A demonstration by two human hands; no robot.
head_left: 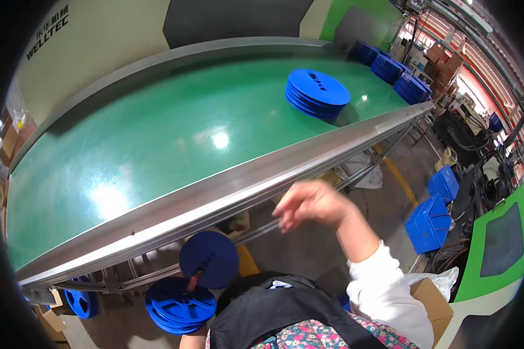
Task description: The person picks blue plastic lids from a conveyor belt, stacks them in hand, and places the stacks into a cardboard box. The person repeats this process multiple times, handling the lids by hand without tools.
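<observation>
Left hand (194,281), mostly hidden, gripping blue reels (177,305) on near side of green conveyor (174,145). Right hand (311,203) empty, loosely open, conveyor's near side. Another reel stack (317,94) on conveyor.

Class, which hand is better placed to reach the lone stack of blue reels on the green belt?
Probably the right hand: it looks empty and is nearer that stack. The left hand is lower, mostly hidden among other blue reels.

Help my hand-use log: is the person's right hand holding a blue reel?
No, the right hand hangs empty in the air.
</observation>
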